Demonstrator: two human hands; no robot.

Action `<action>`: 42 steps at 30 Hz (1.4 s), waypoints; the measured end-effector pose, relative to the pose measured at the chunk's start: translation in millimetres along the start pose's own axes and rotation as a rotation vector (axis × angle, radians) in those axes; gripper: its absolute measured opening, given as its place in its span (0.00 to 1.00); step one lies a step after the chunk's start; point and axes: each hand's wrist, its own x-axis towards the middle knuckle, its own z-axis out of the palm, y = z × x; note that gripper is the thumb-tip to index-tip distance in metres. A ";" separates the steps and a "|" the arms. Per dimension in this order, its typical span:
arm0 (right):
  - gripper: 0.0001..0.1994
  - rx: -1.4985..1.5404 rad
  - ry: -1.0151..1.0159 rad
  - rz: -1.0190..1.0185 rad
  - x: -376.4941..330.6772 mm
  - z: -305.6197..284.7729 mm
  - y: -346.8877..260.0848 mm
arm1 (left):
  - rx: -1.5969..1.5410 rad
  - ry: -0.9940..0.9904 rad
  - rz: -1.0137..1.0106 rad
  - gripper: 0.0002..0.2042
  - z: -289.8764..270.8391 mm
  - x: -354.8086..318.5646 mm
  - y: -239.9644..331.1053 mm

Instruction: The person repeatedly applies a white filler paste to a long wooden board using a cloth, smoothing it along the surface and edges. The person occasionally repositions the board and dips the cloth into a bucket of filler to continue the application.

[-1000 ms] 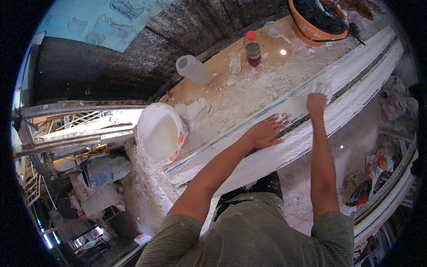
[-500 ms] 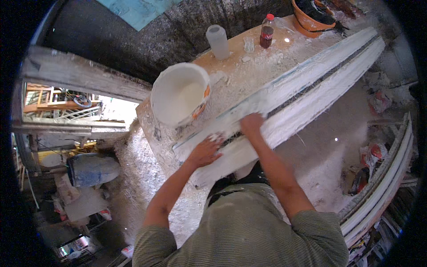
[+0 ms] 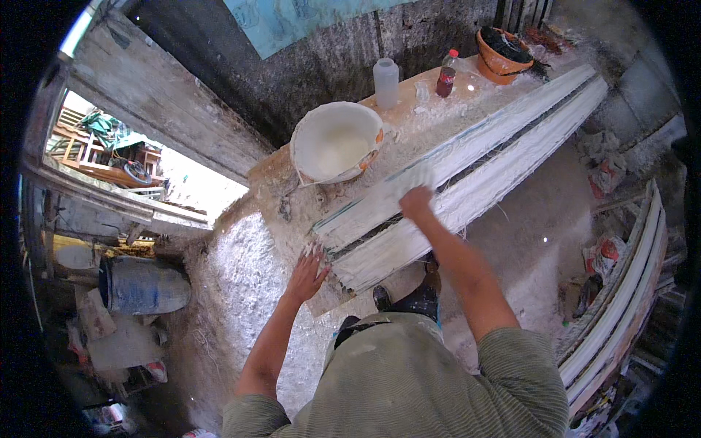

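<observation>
Two long white plaster strips (image 3: 496, 164) lie side by side on the table, with a narrow dark gap between them and ragged fibres along the near edge. My right hand (image 3: 416, 203) is over the far strip. Its fingertips merge with a blurred white patch, so I cannot make out whether it holds anything. My left hand (image 3: 309, 274) is at the strips' near left end, fingers spread and white with plaster, holding nothing. A large white bucket (image 3: 301, 157) with pale, milky contents stands behind the strips, on the left part of the table.
Along the table's back stand a translucent bottle (image 3: 386, 84), a red-capped bottle of dark drink (image 3: 446, 75) and an orange bucket (image 3: 500, 62) with black stuff inside. Long curved white pieces (image 3: 628, 299) lean at right. A blue barrel (image 3: 150, 286) lies at left.
My left hand has moved off the strips' surface to their left end. My right hand stays over the far strip. The whole view has shifted, showing more of the strips' near end.
</observation>
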 end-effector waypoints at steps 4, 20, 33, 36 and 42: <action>0.37 0.358 -0.347 0.097 -21.6 2.4 -138.4 | 0.039 0.021 0.035 0.28 2.0 20.4 -15.5; 0.27 0.563 -0.234 0.344 57.7 -30.8 45.3 | 0.039 -0.307 0.435 0.43 -6.3 223.6 45.5; 0.10 -0.067 0.376 0.381 57.8 4.0 374.5 | -0.030 -0.172 0.686 0.35 74.3 522.7 257.3; 0.13 0.103 0.283 0.357 53.4 0.3 322.1 | 0.004 -0.169 0.790 0.35 62.7 489.6 225.0; 0.42 0.355 0.509 0.463 32.4 0.9 126.5 | 0.107 -0.323 0.567 0.34 16.7 309.5 122.0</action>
